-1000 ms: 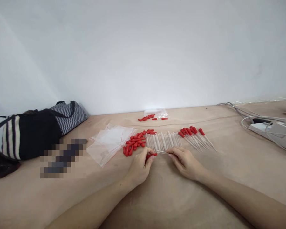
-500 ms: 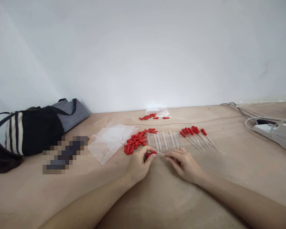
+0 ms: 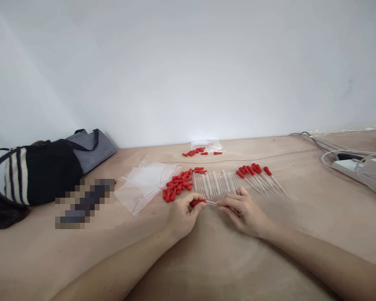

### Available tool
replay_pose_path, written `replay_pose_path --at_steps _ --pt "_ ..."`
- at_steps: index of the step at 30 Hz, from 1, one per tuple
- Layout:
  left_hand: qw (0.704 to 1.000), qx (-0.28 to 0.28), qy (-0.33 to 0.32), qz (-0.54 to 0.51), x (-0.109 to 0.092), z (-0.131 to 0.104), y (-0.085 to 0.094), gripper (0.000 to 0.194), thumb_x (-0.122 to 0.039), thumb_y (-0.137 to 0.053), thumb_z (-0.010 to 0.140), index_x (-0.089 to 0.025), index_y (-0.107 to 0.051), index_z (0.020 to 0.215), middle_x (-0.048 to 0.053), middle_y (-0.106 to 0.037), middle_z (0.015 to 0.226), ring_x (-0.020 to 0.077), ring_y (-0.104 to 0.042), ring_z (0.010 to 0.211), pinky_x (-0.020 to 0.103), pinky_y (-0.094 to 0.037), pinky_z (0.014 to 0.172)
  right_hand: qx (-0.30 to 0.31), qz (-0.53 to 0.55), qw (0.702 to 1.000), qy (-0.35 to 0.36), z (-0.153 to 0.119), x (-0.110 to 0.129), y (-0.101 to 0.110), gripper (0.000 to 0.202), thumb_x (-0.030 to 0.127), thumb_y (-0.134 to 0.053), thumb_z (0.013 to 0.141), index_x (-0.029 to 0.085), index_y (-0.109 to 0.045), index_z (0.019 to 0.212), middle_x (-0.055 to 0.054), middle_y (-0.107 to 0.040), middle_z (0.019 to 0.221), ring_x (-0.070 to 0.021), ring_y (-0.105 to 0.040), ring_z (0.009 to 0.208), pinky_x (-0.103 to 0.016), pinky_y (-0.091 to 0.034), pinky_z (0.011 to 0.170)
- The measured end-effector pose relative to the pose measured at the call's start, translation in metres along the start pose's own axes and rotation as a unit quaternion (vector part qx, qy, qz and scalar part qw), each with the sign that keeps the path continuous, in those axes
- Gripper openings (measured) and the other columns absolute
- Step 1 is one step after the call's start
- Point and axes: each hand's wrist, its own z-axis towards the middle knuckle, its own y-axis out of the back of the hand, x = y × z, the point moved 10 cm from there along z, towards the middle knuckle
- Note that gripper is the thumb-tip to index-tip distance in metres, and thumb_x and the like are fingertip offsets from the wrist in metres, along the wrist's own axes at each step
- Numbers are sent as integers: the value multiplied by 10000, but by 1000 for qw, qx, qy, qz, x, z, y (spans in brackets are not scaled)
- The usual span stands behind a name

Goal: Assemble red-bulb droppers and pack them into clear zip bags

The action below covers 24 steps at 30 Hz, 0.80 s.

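Left hand, one: closing thumb and fingers round a red rubber bulb, which is lying sideways in the grip, just in front of the tube row. Right hand, one: pinching the right end of a thin glass tube between thumb and fingertips. The tube is bridging the gap between the hands, its left end meeting the bulb; how deep it is sitting cannot be told.

Row of glass tubes, many: lying side by side just beyond both hands. Pile of red bulbs, loose: resting just left of the row. Droppers with red tops, several: fanning out right of the row, thin ends pointing toward the person. Clear plastic bags, a stack: spreading left of the pile.

Toward the wall: a small clear bag, with more bulbs lying near it.

Far left: a black bag with pale stripes, leaning beside a striped bag; a pixelated dark object lying in front. Far right: cables looping over a white box. Wooden table, one: supporting everything.
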Motion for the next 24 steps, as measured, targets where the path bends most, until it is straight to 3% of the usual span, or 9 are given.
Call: replay_pose_path --at_steps 5,10,18,24 --pt "1000 9 -27 12 -7 -1 -3 129 -239 -547 770 -165 -617 848 21 -647 740 137 -591 642 223 -476 585 -11 -58 997 43 2 6 9 221 162 -390 840 184 -610 827 6 -593 648 -90 -392 520 -295 -197 624" --pt "998 -8 -52 26 -13 -2 0 134 -234 -559 763 -159 -620 856 28 -660 755 145 -611 676 234 -486 617 -36 -85 995 42 4 10 14 228 163 -383 834 181 -610 813 11 -584 623 -87 -381 506 -298 -189 628" --pt "989 -32 -119 87 -39 -11 5 94 -244 -584 745 -163 -627 767 8 -662 671 122 -599 579 215 -465 548 -11 -43 998 38 8 13 8 213 166 -383 832 183 -589 783 20 -584 620 -80 -383 497 -289 -178 620" --pt "985 -42 -137 100 -42 -12 5 81 -231 -590 739 -162 -628 755 3 -657 644 119 -596 552 215 -464 529 21 -12 1000 6 9 11 0 209 169 -374 839 182 -575 782 17 -606 657 -78 -427 519 -278 -185 623"
